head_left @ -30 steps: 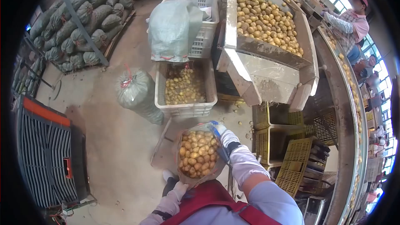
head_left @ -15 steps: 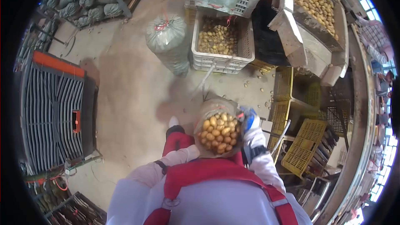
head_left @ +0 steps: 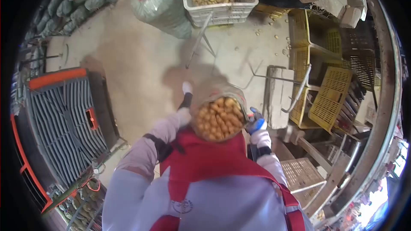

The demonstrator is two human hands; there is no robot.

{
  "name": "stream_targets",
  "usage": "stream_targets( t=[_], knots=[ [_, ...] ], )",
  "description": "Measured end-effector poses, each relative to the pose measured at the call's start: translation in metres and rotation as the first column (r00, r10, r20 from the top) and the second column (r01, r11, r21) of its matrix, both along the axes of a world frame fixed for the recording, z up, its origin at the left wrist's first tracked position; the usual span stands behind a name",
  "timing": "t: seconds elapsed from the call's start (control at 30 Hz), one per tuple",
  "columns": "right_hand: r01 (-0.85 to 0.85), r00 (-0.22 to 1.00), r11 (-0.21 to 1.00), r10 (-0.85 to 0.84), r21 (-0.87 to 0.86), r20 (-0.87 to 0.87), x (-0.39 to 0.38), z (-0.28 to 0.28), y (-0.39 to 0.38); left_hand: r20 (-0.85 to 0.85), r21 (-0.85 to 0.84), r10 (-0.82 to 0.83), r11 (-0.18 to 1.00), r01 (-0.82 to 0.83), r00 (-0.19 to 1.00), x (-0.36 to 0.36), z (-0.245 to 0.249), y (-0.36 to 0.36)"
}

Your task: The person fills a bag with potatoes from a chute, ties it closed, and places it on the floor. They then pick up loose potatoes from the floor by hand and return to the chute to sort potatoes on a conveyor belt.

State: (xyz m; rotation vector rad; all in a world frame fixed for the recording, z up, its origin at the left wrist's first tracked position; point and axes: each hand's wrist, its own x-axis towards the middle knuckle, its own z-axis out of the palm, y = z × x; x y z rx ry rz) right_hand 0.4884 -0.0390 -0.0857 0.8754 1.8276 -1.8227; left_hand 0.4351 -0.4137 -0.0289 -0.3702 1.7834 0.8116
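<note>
An open mesh sack point(head_left: 243, 95) full of potatoes point(head_left: 218, 117) is in front of my body, its mouth facing up at me. At its left side is my left hand point(head_left: 184, 116), closed on the sack, with the fingers partly hidden and blurred. My right hand point(head_left: 256, 122), in a blue and white glove, grips the sack's right rim. The underside of the sack is out of sight.
A tied full sack point(head_left: 160, 6) and a white crate of potatoes point(head_left: 220, 10) stand ahead, by a metal stand point(head_left: 199, 40). Yellow crates point(head_left: 329, 98) and a curved metal bar point(head_left: 299, 90) are at right. A grey slatted machine point(head_left: 66, 119) stands left.
The sack, held between both hands, has come away from the white crate and metal stand. The surroundings have shifted upward in view as my body and head moved.
</note>
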Motion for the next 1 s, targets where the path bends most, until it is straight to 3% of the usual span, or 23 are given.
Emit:
stream_targets(
  t=[0.03, 0.07, 0.1, 0.13, 0.17, 0.2, 0.23, 0.27, 0.3, 0.33, 0.4, 0.43, 0.47, 0.5, 0.57, 0.63, 0.7, 0.77, 0.83, 0.87, 0.9, 0.97, 1.0],
  knots=[
    [0.312, 0.949, 0.904, -0.284, -0.292, 0.136, -0.01, 0.014, -0.012, -0.257, -0.017, -0.279, 0.958, 0.285, 0.925, 0.025, -0.034, -0.021],
    [0.16, 0.986, 0.971, -0.166, -0.179, -0.017, -0.014, 0.033, -0.024, -0.071, -0.033, -0.292, 0.956, 0.29, 0.954, 0.021, -0.015, -0.027],
    [0.015, 0.991, 1.0, -0.017, -0.017, -0.132, -0.003, 0.05, -0.026, 0.31, -0.119, 0.256, 0.966, -0.229, 0.916, 0.001, 0.042, -0.017],
    [0.444, 0.895, 0.823, -0.425, -0.355, 0.136, -0.005, 0.05, -0.03, 0.224, -0.074, 0.239, 0.971, -0.228, 0.945, 0.011, 0.027, -0.024],
    [0.632, 0.765, 0.604, -0.585, -0.486, 0.267, 0.007, 0.023, -0.028, 0.135, -0.027, 0.228, 0.974, -0.227, 0.964, 0.021, 0.013, -0.033],
    [0.648, 0.743, 0.523, -0.594, -0.554, 0.308, 0.014, 0.02, -0.021, 0.203, -0.081, 0.189, 0.981, -0.176, 0.961, -0.005, 0.051, -0.013],
    [0.656, 0.724, 0.435, -0.595, -0.617, 0.35, 0.008, 0.03, -0.028, 0.049, -0.006, 0.108, 0.994, -0.108, 0.993, 0.006, 0.026, -0.022],
    [0.699, 0.705, 0.543, -0.63, -0.465, 0.324, 0.003, 0.041, -0.04, 0.184, -0.019, 0.055, 0.998, -0.052, 0.981, 0.011, 0.002, -0.03],
    [0.622, 0.751, 0.547, -0.62, -0.56, 0.228, 0.013, 0.027, -0.036, 0.025, 0.012, -0.026, 1.0, 0.026, 0.999, 0.032, -0.043, -0.044],
    [0.558, 0.789, 0.563, -0.588, -0.61, 0.178, 0.024, 0.005, -0.027, -0.068, -0.01, 0.021, 1.0, -0.022, 0.997, 0.017, -0.013, -0.032],
    [0.473, 0.838, 0.597, -0.531, -0.648, 0.123, 0.025, 0.006, -0.031, 0.172, -0.044, -0.121, 0.991, 0.13, 0.978, -0.002, -0.009, -0.038],
    [0.509, 0.839, 0.717, -0.538, -0.476, 0.086, 0.018, 0.019, -0.041, 0.344, -0.055, -0.114, 0.988, 0.141, 0.932, -0.02, 0.007, -0.035],
    [0.525, 0.841, 0.8, -0.539, -0.289, 0.037, 0.002, 0.036, -0.054, 0.174, -0.021, -0.195, 0.979, 0.202, 0.965, -0.005, -0.021, -0.042],
    [0.567, 0.817, 0.773, -0.571, -0.283, 0.078, -0.008, 0.05, -0.061, -0.004, -0.005, -0.266, 0.964, 0.266, 0.964, 0.007, -0.05, -0.047],
    [0.41, 0.895, 0.9, -0.428, -0.149, -0.123, -0.007, 0.046, -0.063, 0.037, -0.039, -0.271, 0.961, 0.273, 0.962, 0.004, -0.036, -0.043],
    [0.377, 0.915, 0.886, -0.401, -0.27, -0.039, -0.001, 0.049, -0.057, -0.013, -0.055, -0.261, 0.964, 0.26, 0.965, 0.0, 0.004, -0.033],
    [0.452, 0.86, 0.84, -0.5, -0.301, -0.103, 0.003, 0.064, -0.077, -0.096, -0.119, -0.282, 0.955, 0.27, 0.955, 0.027, -0.019, -0.043],
    [0.087, 0.973, 0.984, -0.05, 0.158, -0.227, 0.022, 0.058, -0.07, -0.075, -0.056, -0.383, 0.923, 0.38, 0.921, 0.032, -0.02, -0.055],
    [-0.156, 0.892, 0.783, 0.373, 0.603, -0.254, 0.016, 0.092, -0.1, -0.162, 0.008, -0.42, 0.904, 0.427, 0.893, 0.033, -0.008, -0.084],
    [-0.082, 0.835, 0.791, 0.386, 0.606, -0.392, 0.02, 0.085, -0.109, -0.165, 0.014, -0.404, 0.911, 0.412, 0.9, 0.042, -0.019, -0.099],
    [-0.126, 0.779, 0.671, 0.523, 0.731, -0.346, 0.02, 0.098, -0.124, -0.075, -0.047, -0.41, 0.912, 0.408, 0.909, 0.036, -0.003, -0.108],
    [-0.042, 0.9, 0.79, 0.295, 0.612, -0.32, 0.017, 0.128, -0.172, -0.007, -0.041, -0.253, 0.967, 0.252, 0.968, 0.036, -0.003, -0.143],
    [-0.119, 0.804, 0.672, 0.497, 0.731, -0.325, 0.01, 0.135, -0.185, 0.043, -0.01, -0.237, 0.971, 0.238, 0.97, 0.021, 0.011, -0.159]
  ],
)
